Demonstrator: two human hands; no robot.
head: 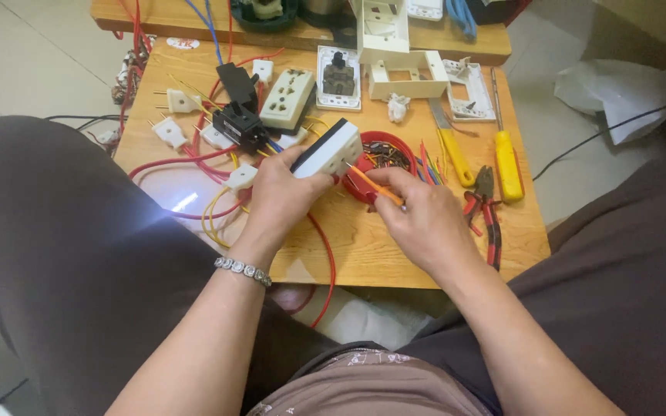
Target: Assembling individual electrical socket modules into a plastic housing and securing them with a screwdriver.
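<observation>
Left hand [275,202] grips a white socket block [327,149], tilted, above the wooden board [364,254]. Right hand [418,219] pinches a thin orange screwdriver [375,186], tip touching the block's edge. Just behind both: a red bowl [387,154] of wire scraps, partly hidden by the right fingers. Right of it: two yellow-handled tools [506,163] and one red-handled pliers [487,216]. Left: about six small white plugs [169,131] on red and yellow wires, one black switch [238,123], one white socket plate [287,98]. Bracelet [242,270] on left wrist.
</observation>
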